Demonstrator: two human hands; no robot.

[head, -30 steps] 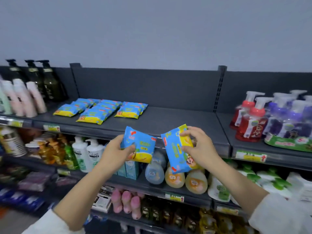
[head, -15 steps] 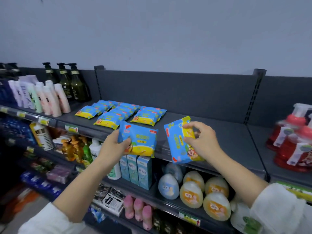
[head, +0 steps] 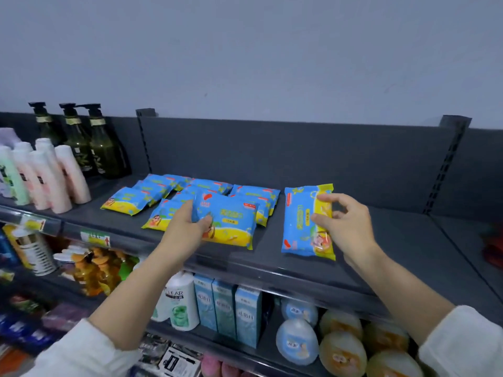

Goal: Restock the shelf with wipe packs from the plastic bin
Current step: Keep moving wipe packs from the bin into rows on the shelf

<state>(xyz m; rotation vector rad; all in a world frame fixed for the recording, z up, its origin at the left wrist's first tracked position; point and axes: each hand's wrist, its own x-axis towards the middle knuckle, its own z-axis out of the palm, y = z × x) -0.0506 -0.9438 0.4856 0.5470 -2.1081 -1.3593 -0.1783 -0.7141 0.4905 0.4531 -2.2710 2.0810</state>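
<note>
Holding one wipe pack in each hand over the top shelf (head: 394, 240). Gripped in the left hand (head: 187, 227), thumb on top and fingers curled beneath at its near left corner: the left pack (head: 228, 224). Long axis running left to right, parallel with the shelf edge. Extending to the right of that hand and overlapping the front of the stocked packs (head: 130, 200). Resting on them or held just clear: not determinable.

Pinched in the right hand (head: 348, 227), between thumb and fingertips at its yellow right-hand edge: the right pack (head: 302, 221). Long axis running front to back, square to the left pack. Lying immediately left of that hand, apparently flat on bare shelf and apart from the stocked group, with open shelf further right. Plastic bin not in view.

Judged to be the placing step, with both packs at or near the surface. Deciding relation: orientation against the stocked packs, laid roughly crosswise. Left pack already aligned and nearer the group, needing only setting down. Right pack probably needing a quarter turn to match, or acceptable as the start of a new column beside the empty stretch. Possible fault: slipping of the left pack off the glossy wrappers beneath, if released on the overlap.
</note>
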